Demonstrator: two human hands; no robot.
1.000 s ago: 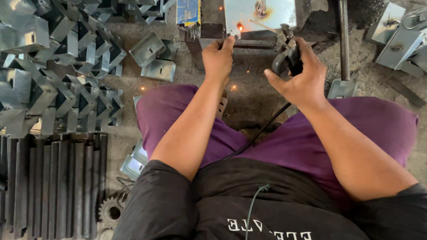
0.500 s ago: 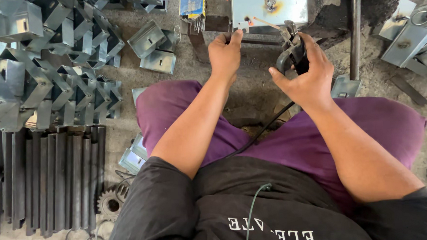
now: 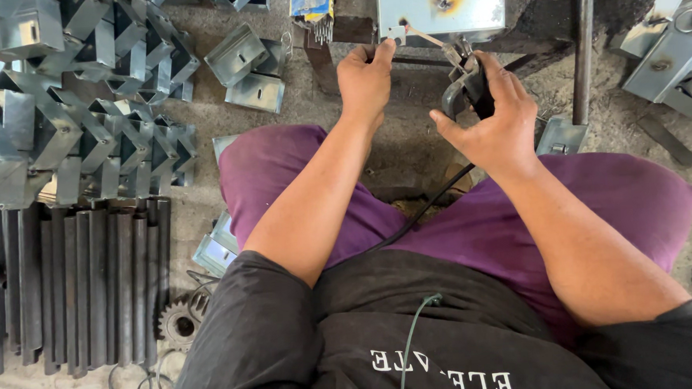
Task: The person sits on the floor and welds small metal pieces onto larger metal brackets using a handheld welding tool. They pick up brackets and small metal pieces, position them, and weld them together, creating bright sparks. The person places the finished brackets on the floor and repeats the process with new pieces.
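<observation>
The floor [image 3: 406, 149] of bare, gritty concrete carries all of the work, and the person sits on it with knees spread. The largest stock is the heap of folded grey metal brackets [image 3: 70, 113] at the upper left, stacked interlocking. Below it lies a row of dark angle bars [image 3: 85, 284], side by side, with a small gear wheel [image 3: 182, 324] at their near end. Two loose brackets [image 3: 247, 70] lie apart from the heap, near the top centre. At the top, directly ahead of the person, stands a pale blue-grey metal box [image 3: 439, 7] with a scorched mark around a ring on its face. A small square metal tab [image 3: 397, 33] rests against the lower left of this box. The left hand [image 3: 366, 81] is closed, with fingertip and thumb pinching that tab and pressing it to the box. The right hand [image 3: 489, 118] is wrapped around the black electrode holder [image 3: 466, 92], whose thin welding rod [image 3: 426, 37] slants up toward the tab, its tip just beside it. A black cable [image 3: 421, 211] runs from the holder back between the legs. No arc or spark shows, so the joint appears positioned but not yet welded. Judging by the large heap and the bars, much stock remains unprocessed. Whether any bead already exists at the tab cannot be told.
</observation>
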